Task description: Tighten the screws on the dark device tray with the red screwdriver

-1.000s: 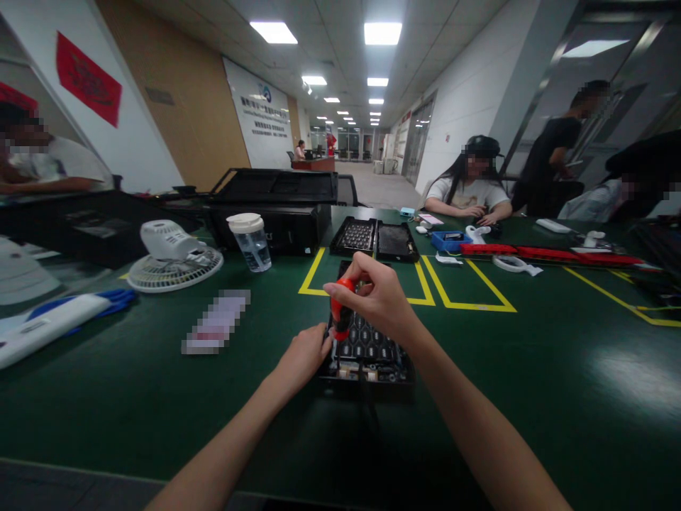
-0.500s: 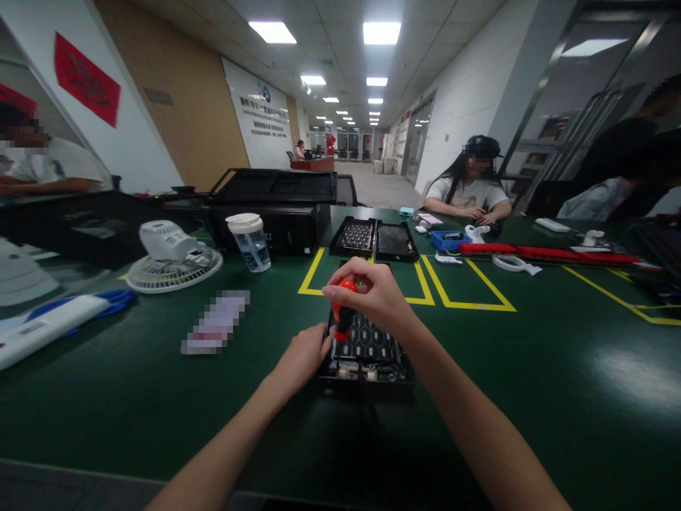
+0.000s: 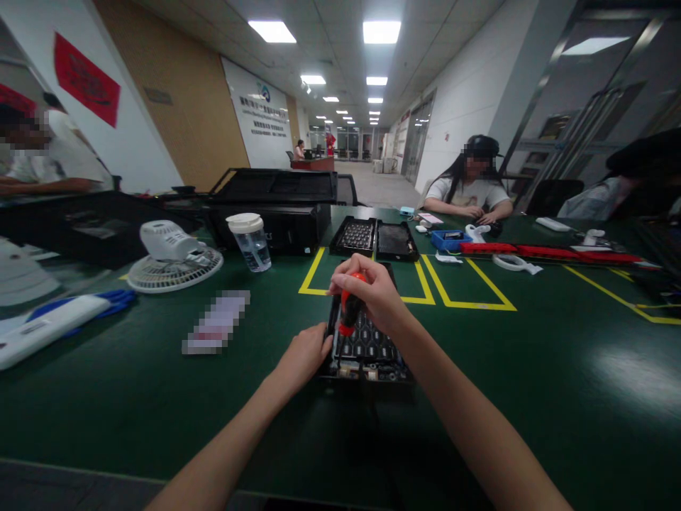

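A black device (image 3: 367,348) with a honeycomb-patterned top and exposed connectors along its near edge lies on the green table (image 3: 159,397). My left hand (image 3: 303,358) rests against its left edge, fingers pressed to the side. My right hand (image 3: 372,291) is wrapped around the red-and-black handle of a screwdriver (image 3: 348,312), held upright with its tip down on the device's left part. The tip itself is hidden by the handle and fingers.
Two black trays (image 3: 375,238) sit behind the device inside yellow floor-tape lines. A white desk fan (image 3: 173,259), a lidded cup (image 3: 250,241) and a black case (image 3: 277,206) stand at the left. Other people sit at the far right and left.
My right hand and the screwdriver shifted slightly right and turned, with fingers re-gripping the handle. A person standing at the far right has left the view. My left hand stayed put.
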### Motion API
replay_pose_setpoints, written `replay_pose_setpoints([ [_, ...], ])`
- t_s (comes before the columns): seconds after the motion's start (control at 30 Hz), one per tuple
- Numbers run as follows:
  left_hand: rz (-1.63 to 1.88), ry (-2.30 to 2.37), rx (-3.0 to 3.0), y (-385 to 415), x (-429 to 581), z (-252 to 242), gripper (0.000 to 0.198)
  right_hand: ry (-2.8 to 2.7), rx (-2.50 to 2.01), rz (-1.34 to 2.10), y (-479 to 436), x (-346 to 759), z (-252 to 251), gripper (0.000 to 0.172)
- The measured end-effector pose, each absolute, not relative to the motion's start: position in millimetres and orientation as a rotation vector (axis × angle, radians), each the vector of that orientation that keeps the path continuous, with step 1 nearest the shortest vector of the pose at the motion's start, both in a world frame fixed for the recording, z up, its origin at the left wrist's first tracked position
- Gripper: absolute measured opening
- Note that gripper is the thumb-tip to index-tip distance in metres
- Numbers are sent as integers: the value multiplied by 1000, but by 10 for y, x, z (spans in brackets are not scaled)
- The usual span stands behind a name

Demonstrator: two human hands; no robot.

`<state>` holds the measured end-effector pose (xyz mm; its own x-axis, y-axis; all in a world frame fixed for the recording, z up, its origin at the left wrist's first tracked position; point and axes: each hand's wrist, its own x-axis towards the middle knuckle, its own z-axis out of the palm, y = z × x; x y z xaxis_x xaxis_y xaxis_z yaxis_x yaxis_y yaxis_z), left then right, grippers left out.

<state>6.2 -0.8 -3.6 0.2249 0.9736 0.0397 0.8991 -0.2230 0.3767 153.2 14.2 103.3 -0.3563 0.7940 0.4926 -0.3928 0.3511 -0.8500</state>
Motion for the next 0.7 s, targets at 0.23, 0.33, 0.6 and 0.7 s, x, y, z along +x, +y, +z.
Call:
replay_pose_setpoints([
  [0.23, 436, 1741, 2255, -7, 48, -51, 23, -1398, -215, 1525, 115, 1512, 1027, 19],
  [0.33, 432, 1747, 2255, -10, 50, -41, 24, -1414, -182, 1592, 104, 1509, 1018, 13],
  [0.6, 399, 1744, 2247, -24, 58, -21, 24, -1490, -232, 1598, 108, 1533, 1021, 15],
  [0.7, 374, 1755, 2248, -20, 61, -17, 24, -1488, -238, 1568, 100, 1521, 1009, 23],
])
